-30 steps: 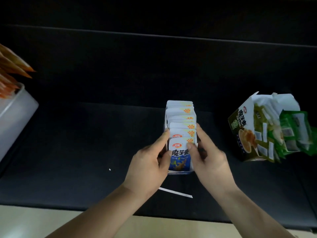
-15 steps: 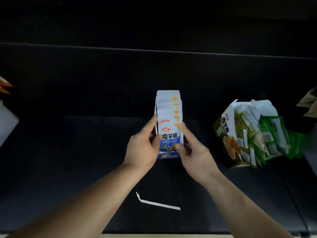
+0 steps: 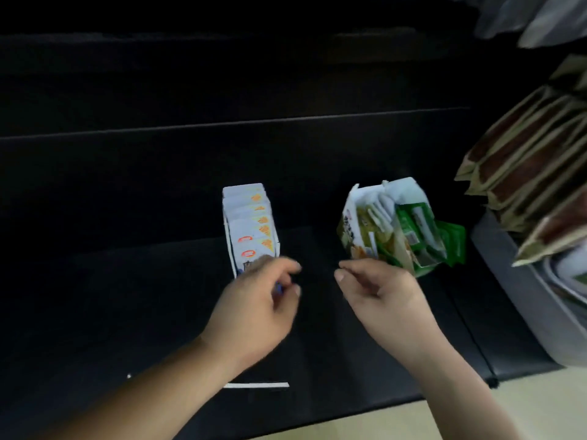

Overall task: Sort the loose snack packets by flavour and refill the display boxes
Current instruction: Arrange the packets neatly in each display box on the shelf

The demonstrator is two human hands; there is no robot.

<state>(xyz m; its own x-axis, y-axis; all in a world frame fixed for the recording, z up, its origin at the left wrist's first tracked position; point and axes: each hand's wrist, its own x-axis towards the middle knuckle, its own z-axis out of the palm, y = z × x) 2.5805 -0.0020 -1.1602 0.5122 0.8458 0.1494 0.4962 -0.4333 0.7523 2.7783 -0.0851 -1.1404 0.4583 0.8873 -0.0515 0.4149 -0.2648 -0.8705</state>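
Paper strip: a thin white strip [image 3: 257, 384] lies flat on the black shelf [image 3: 127, 312], back beside your left wrist and well short of your fingertips.
Left hand: your left hand [image 3: 257, 303] hangs over the shelf, fingers curled inward and blurred. A fleck of blue shows between thumb and fingers, and it is unclear whether they pinch anything or only cover the box end.
Right hand: your right hand [image 3: 381, 293] is held apart from the left, fingers loosely curled round nothing, the forefinger tip pointing toward your left fingers.
Blue box: the narrow blue-and-white display box [image 3: 229, 246] stands upright just beyond your left fingers, which hide its near end. White packets [image 3: 251, 217] with orange corners fill it in a front-to-back row.
Green box: the torn-open green display box [image 3: 349, 223] leans just beyond your right knuckles, which cover its near corner. It is crowded with yellowish and green packets [image 3: 413, 223], some of them spilling out on the side away from your fingers.
Grey bin: a grey bin [image 3: 514, 281] sits further right, well apart from your right fingers.
Brown packets: brown packets [image 3: 524, 163] with tan edges stand fanned in a row above the bin, far beyond your reach here.
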